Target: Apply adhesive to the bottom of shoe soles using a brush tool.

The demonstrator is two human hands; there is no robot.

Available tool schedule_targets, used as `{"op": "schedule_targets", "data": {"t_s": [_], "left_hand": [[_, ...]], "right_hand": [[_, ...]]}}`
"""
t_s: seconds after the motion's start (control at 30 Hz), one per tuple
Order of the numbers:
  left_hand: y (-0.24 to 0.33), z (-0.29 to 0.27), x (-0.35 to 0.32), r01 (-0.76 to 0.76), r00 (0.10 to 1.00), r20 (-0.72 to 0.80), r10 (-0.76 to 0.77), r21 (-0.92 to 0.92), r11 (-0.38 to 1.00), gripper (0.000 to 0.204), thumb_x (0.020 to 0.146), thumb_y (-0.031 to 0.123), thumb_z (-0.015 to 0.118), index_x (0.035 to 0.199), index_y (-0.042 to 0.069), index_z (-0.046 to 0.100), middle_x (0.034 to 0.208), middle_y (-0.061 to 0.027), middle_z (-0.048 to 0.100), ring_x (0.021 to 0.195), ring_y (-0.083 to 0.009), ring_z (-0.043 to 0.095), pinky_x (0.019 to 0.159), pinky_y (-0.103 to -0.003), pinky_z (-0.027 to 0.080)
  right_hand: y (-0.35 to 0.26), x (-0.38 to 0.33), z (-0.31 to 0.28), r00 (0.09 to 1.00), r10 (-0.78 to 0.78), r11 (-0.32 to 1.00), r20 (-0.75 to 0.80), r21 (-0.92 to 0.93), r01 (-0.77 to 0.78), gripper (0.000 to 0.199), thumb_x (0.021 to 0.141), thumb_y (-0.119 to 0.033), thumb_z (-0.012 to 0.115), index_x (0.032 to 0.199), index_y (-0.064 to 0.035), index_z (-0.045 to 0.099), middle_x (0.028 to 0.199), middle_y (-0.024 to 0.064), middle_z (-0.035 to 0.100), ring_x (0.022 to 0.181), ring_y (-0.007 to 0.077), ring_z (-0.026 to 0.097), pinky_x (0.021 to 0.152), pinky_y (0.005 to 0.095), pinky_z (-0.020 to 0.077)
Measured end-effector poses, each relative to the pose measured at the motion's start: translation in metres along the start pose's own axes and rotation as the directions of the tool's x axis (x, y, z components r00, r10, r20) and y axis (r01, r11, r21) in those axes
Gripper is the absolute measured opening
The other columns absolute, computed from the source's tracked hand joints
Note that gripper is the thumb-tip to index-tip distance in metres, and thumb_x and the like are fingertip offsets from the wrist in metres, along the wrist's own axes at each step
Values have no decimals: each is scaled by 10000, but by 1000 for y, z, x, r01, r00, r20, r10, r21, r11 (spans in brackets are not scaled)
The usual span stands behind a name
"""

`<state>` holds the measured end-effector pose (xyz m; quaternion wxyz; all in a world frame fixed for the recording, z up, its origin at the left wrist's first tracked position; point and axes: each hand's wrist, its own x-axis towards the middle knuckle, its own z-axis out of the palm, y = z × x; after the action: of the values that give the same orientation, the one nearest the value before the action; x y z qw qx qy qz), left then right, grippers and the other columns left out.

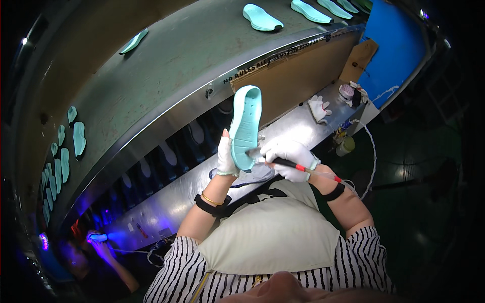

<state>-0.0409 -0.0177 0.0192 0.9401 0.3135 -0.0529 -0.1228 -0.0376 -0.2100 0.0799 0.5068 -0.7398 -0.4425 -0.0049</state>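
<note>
My left hand (pixel 225 159), in a white glove with bare fingertips, holds a mint-green shoe sole (pixel 246 121) upright by its left side, its hollow inner face toward me. My right hand (pixel 290 151), gloved in white, grips a brush (pixel 301 167) with a black and red handle. The brush's tip meets the inside of the sole near its lower end, beside the right rim. Part of the right fingers is hidden behind the glove. Below the sole, a grey, dark-rimmed oval thing (pixel 257 175) lies on the metal bench (pixel 194 184).
Beyond the bench a green conveyor belt (pixel 166 65) carries several mint soles (pixel 260 18). Cardboard (pixel 298 76) leans along its side. A loose white glove (pixel 319 108), a small jar (pixel 345 146) and a white cable (pixel 373 151) are at right. Another person's hand (pixel 103 247) holds a blue-lit sole, lower left.
</note>
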Motion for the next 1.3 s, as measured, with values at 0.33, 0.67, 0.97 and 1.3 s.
{"op": "schedule_targets", "data": {"t_s": [0.33, 0.67, 0.97, 1.3], "left_hand": [[3, 3, -8, 20, 995, -101, -10, 105, 994, 635, 935, 531, 236, 1279, 37, 439, 1072, -159, 608, 941, -221, 603, 828, -319, 476], [9, -6, 1, -52, 991, -109, 74, 197, 979, 616, 944, 513, 231, 1290, 41, 423, 1062, -148, 608, 932, -211, 605, 837, -317, 481], [134, 57, 94, -80, 996, -81, 47, -474, 877, 808, 872, 651, 268, 1361, 8, 262, 1325, -234, 354, 1211, -394, 387, 956, -531, 407], [121, 16, 16, -173, 965, -74, 250, 535, 827, 486, 915, 392, 455, 1157, -22, 531, 1048, -178, 619, 941, -284, 626, 792, -353, 512]], "right_hand": [[-7, 17, -35, 986, 23, 1000, -164, 1, -24, 162, 707, 101, 627, 780, -33, 574, 881, 97, 610, 833, 210, 599, 738, 302, 484], [-3, 11, -39, 994, 85, 989, -74, -112, -93, 143, 714, 69, 647, 775, -30, 564, 892, 109, 609, 839, 234, 597, 755, 306, 476], [-13, 3, -35, 932, 112, 991, -343, -31, -131, 148, 733, 86, 659, 815, -15, 589, 927, 77, 612, 814, 135, 597, 726, 243, 483], [6, -20, -23, 915, 289, 957, -283, 117, -266, 170, 744, 53, 681, 862, -38, 599, 952, 75, 616, 826, 129, 594, 749, 254, 487]]}}
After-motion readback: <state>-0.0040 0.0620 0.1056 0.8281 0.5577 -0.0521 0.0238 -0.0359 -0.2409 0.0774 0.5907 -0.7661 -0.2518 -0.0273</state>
